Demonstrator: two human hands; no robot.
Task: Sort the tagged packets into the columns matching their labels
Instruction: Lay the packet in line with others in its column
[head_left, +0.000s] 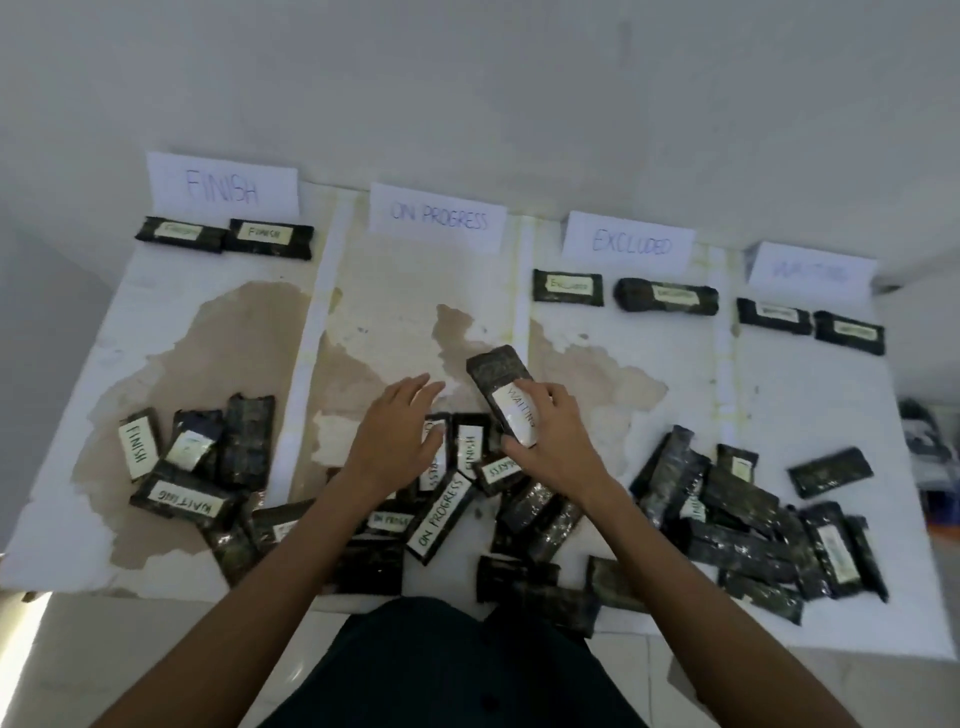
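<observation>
My right hand (553, 441) grips a dark packet tagged WAITING (496, 379), lifted over the boundary between the ON PROGRESS and EXCLUDED columns. My left hand (395, 436) hovers flat with fingers spread above the middle pile, over a packet tagged ON PROGRESS (441, 517). Four paper signs head the columns: FINISH (223, 185), ON PROGRESS (439, 218), EXCLUDED (628, 243), WAITING (810, 271). Two packets lie under FINISH (270, 239), two under EXCLUDED (667, 296), two under WAITING (774, 315). The ON PROGRESS column's top holds none.
Several loose dark packets lie along the near edge: a left pile (182, 493) with FINISH and WAITING tags, a middle pile, and a large right pile (753, 530). The white table surface (389, 312) is stained brown. White strips divide the columns.
</observation>
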